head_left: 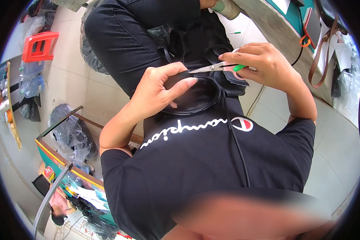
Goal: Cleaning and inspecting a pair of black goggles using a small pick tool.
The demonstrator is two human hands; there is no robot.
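My right hand (262, 62) is closed around a pair of scissors (207, 69) with pink handles. A small green piece (239, 68) shows among its fingers; I cannot tell whether it belongs to the scissors. The slim metal blades point left, their tips close to the left index fingertip. My left hand (160, 88) grips a black fabric article (202, 110) with a rounded, loop-like edge, its thumb and index finger on either side of dark material. More black fabric lies in my lap. From the article a thin black cord (237, 146) runs across my black shirt.
A red plastic stool (40, 46) stands far left, near bagged goods (31, 80). Clear plastic bags (72, 130) lie beside a wood-edged table (82, 176). Another person (60, 202) is at lower left. A counter with a brown strap (324, 60) is on the right.
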